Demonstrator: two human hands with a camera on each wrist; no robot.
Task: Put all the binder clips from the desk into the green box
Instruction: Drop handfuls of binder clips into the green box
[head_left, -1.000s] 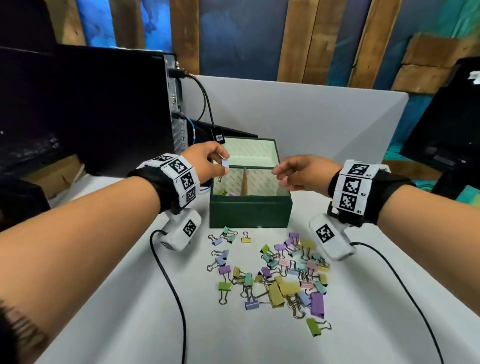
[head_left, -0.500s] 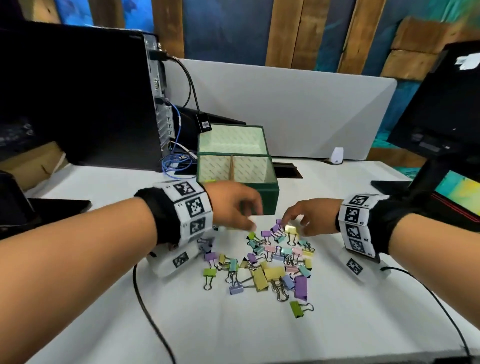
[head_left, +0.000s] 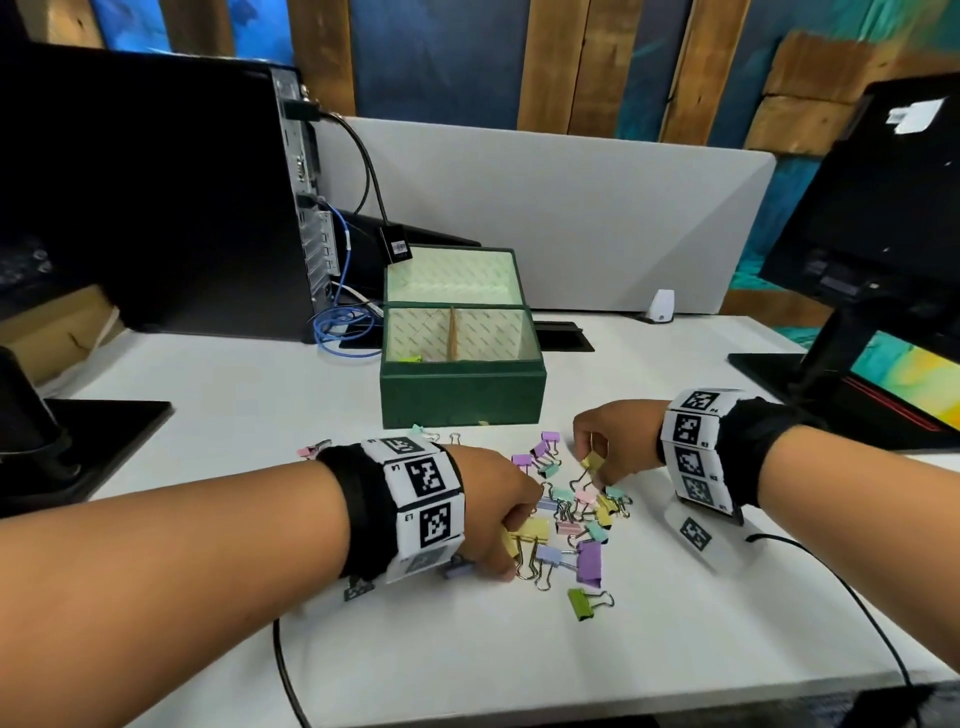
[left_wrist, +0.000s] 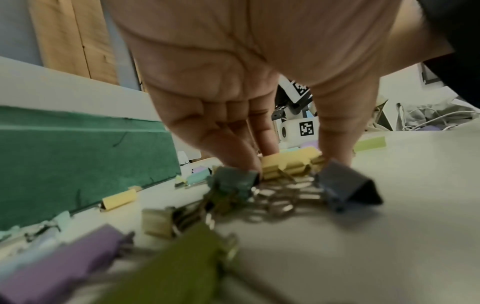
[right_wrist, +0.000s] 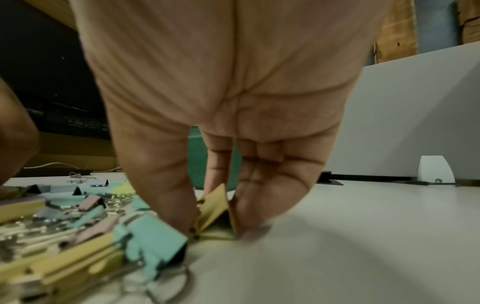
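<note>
The green box (head_left: 462, 400) stands open on the white desk (head_left: 675, 623), lid tipped back, with a green clip (head_left: 410, 358) in its left compartment. Before it lies a pile of pastel binder clips (head_left: 576, 512). My left hand (head_left: 517, 543) reaches into the pile's near left side. In the left wrist view its fingers (left_wrist: 233, 152) and thumb pinch a large yellow clip (left_wrist: 275, 168). My right hand (head_left: 600, 470) pinches a small yellow clip (head_left: 592, 461) at the pile's far right edge. The right wrist view shows that clip (right_wrist: 213, 211) between thumb and fingers (right_wrist: 249, 205), low on the desk.
A black computer tower (head_left: 156, 197) with blue cables (head_left: 343, 332) stands at the left behind the box. A grey divider (head_left: 571, 218) closes the back. A monitor (head_left: 883, 234) and its base sit at the right. A black stand base (head_left: 78, 441) lies at the left.
Both hands came down from over the box to the pile. The left hand let go of its lilac clip and took a large yellow one; the right hand took a small yellow one.
</note>
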